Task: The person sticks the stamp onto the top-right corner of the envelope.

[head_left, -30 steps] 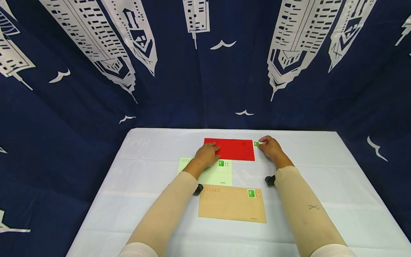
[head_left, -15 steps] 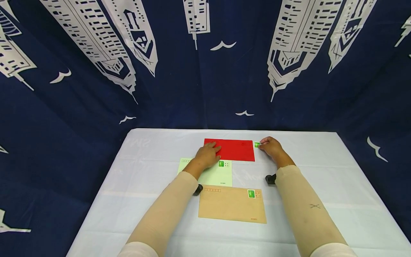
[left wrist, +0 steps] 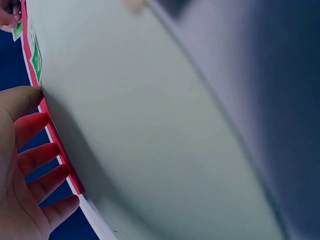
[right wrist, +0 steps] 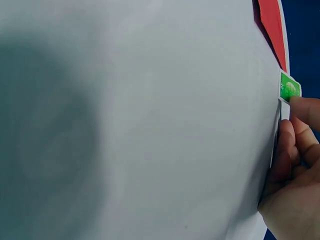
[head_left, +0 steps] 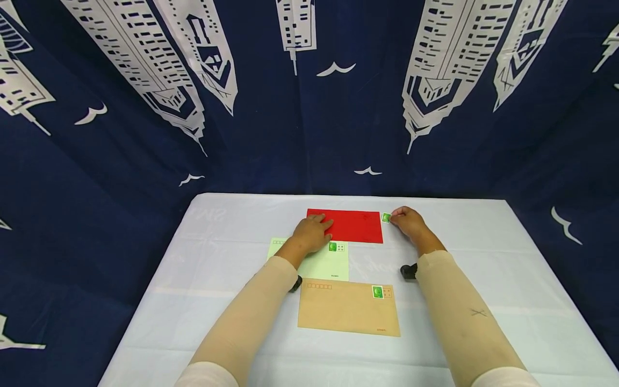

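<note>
A red envelope point(head_left: 358, 226) lies near the far side of the table. My left hand point(head_left: 311, 234) rests spread on its left part; in the left wrist view the fingers point(left wrist: 42, 155) are extended on the red paper. Just off the envelope's right edge, my right hand point(head_left: 410, 223) pinches a small green stamp point(head_left: 386, 217) with a white border. The right wrist view shows the thumb on the stamp point(right wrist: 290, 87), with the other fingers curled behind it.
A pale green envelope point(head_left: 324, 263) with a green stamp lies below the red one, partly under my left forearm. Nearer lies a brown envelope point(head_left: 345, 312), also stamped. All are on a white-covered table point(head_left: 483, 279), before a dark blue printed curtain point(head_left: 309, 134).
The stamp in my right hand has tilted slightly and shifted a little, staying beside the red envelope's right edge. My left hand stays in place on the envelope.
</note>
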`<state>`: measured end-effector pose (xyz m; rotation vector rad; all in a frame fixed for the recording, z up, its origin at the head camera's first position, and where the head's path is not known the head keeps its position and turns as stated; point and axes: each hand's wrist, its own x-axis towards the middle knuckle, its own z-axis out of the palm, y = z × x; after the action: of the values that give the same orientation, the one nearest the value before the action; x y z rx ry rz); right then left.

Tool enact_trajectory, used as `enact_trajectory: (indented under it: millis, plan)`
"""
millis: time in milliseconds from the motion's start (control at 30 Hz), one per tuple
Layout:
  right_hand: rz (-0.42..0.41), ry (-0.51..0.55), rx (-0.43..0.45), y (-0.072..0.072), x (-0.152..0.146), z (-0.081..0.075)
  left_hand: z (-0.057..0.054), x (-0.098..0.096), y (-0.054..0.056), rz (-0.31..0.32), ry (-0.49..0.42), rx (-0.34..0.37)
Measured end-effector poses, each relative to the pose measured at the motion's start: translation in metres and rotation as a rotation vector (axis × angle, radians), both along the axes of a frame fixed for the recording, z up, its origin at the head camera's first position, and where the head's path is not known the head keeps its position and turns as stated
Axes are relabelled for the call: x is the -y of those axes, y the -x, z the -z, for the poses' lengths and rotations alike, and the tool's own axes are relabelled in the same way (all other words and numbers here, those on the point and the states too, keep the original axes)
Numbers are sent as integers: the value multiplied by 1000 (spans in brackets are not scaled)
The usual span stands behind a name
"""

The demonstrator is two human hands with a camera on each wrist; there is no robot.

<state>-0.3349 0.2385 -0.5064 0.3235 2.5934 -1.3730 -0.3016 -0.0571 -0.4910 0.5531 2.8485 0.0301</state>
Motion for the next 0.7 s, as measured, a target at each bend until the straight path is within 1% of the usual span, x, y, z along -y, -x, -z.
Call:
enact_trajectory:
  millis: [267,500,700]
  plan:
    - [-25,21,37,-3,-3,-1,3,1,1,-1,-22,5]
    - [-47,33,4,-5,-5,1,5,1,1,-3,-5,1]
    - [-36,50,6,-6,-6,-1,2,1,1,3,-10,-2]
